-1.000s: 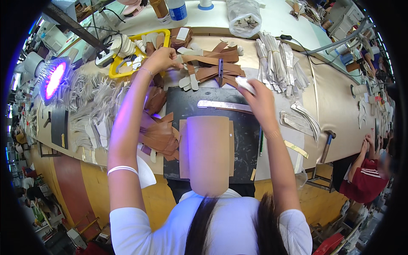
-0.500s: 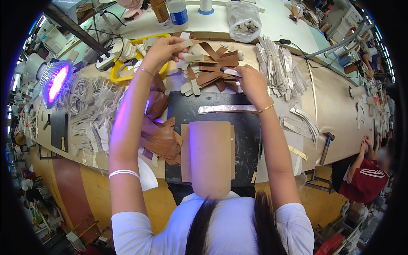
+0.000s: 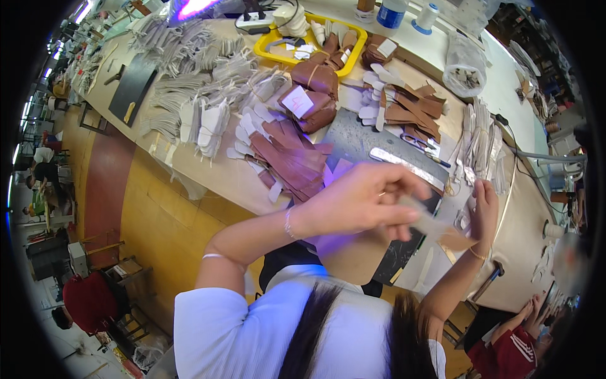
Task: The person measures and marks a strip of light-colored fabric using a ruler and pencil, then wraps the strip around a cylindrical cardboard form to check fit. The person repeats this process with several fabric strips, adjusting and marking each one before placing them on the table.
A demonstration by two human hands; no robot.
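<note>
My left hand [image 3: 372, 199] is raised over the near part of the black board [image 3: 356, 136], its thumb and fingers pinching the pale end of a leather strip [image 3: 451, 237]. Motion blurs the strip; its brown end reaches toward my right palm. My right hand [image 3: 483, 211] is held up to the right, fingers bent together near a small crinkled pale piece; what they hold is unclear. Beyond the hands, a silvery flat bar [image 3: 404, 165] and a pair of scissors [image 3: 416, 142] lie on the board. A tan curved panel [image 3: 353, 256] sits close to my body, partly hidden by my left arm.
Brown strips with pale ends [image 3: 410, 107] are piled beyond the board; reddish-brown strips [image 3: 287, 158] fan out left. A yellow tray [image 3: 356, 54], bundled pale strips [image 3: 480, 139], a clear plastic bag [image 3: 464, 66] and a hammer [image 3: 489, 278] surround the work area. A co-worker in red [image 3: 505, 350] sits right.
Both hands have drawn back from the far strip pile toward me. A leather strip is now in my left hand, and the scissors lie on the board. The view has turned left.
</note>
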